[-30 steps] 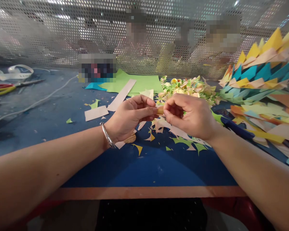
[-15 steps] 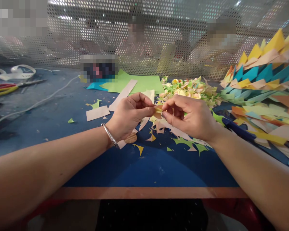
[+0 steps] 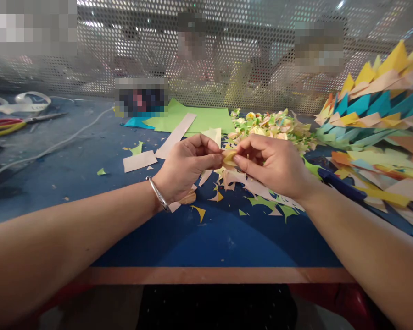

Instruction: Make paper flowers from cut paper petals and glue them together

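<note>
Between my two hands is a small curled piece of yellow and pale-pink paper (image 3: 229, 158). My left hand (image 3: 189, 165), with a silver bangle at the wrist, pinches its left end between thumb and forefinger. My right hand (image 3: 271, 165) pinches the right end the same way; its other fingers are curled in. The piece is held above the table, over cut paper scraps (image 3: 229, 178). Behind the right hand lies a heap of small paper flowers (image 3: 268, 126) in pink, yellow and green. A round wooden-looking disc (image 3: 188, 198) is partly hidden under my left hand.
Green paper sheets (image 3: 199, 118) and a pale strip (image 3: 177, 135) lie behind my left hand. Folded coloured paper (image 3: 368, 107) is stacked at the right, near a dark blue handle (image 3: 342, 184). Scissors (image 3: 24, 121) and a white cord (image 3: 55, 147) lie left. A perforated metal screen (image 3: 220, 68) stands behind.
My fingers have drawn slightly apart, and the right hand has shifted a little to the right. More of the curled paper's yellow side now shows between them.
</note>
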The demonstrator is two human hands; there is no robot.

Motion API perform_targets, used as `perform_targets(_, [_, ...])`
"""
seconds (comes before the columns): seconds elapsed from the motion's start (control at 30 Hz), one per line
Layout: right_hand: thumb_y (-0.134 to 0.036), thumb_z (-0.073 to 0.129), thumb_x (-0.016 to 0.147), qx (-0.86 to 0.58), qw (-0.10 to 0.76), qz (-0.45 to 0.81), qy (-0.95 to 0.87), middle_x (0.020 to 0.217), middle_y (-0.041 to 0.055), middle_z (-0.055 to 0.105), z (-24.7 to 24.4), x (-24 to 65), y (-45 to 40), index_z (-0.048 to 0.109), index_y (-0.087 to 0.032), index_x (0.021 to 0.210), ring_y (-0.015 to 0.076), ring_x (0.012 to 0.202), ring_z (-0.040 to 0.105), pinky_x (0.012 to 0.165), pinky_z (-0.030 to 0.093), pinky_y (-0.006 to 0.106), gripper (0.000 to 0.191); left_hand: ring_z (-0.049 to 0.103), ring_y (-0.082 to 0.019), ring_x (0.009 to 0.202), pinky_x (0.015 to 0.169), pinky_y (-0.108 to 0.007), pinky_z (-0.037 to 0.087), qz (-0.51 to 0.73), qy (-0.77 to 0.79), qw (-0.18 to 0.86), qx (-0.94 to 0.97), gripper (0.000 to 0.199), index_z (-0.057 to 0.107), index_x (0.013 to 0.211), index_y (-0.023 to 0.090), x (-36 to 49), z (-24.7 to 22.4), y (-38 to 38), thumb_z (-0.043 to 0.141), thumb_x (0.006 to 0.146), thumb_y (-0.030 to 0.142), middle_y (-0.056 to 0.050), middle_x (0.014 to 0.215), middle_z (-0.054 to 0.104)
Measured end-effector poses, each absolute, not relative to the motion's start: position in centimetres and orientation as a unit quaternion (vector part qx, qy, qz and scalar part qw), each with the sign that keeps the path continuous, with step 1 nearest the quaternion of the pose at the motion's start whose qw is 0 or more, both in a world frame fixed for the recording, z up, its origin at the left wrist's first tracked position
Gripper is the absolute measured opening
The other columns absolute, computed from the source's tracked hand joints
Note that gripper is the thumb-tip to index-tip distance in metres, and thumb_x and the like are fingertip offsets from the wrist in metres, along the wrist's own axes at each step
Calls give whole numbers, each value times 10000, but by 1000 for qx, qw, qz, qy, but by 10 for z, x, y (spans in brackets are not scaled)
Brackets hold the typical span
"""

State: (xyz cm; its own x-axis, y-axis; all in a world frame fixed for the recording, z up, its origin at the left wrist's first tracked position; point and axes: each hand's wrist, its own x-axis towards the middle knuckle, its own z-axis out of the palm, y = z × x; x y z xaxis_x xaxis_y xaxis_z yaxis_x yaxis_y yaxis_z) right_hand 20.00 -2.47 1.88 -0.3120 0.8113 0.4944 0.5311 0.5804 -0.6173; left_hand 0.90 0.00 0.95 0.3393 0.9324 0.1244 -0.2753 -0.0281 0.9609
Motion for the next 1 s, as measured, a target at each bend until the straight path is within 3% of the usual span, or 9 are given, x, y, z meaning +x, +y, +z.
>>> perform_targets(0.43, [-321,726,865,-409,396,194,-799,604,-46,499,17,203,-22,608,-172,763,65,499,408,440,300,232,215,595,-52,590,637,-201,521,462,306,657,511,163,568,760,164,10,15,-4,685,757,50,48,700,596])
perform_targets(0.67, [-325,705,871,-420,385,181,-801,603,-42,500,18,202,-23,602,-167,759,67,502,411,455,312,229,219,630,-99,660,697,-276,569,422,316,692,492,185,521,741,166,7,16,-8,692,805,134,32,687,591])
perform_targets(0.8, [-243,652,872,-434,372,152,-806,613,-38,505,19,203,-22,586,-168,745,67,515,420,479,330,227,162,680,-105,726,802,-270,554,392,305,715,491,294,500,761,161,6,15,-10,769,711,51,44,709,619])
perform_targets(1.0, [-218,629,858,-440,364,156,-806,649,-23,535,19,203,-22,598,-157,754,63,520,432,480,340,226,125,671,-82,667,726,-213,529,403,328,693,500,225,549,743,139,6,15,-10,723,727,-3,31,674,650])
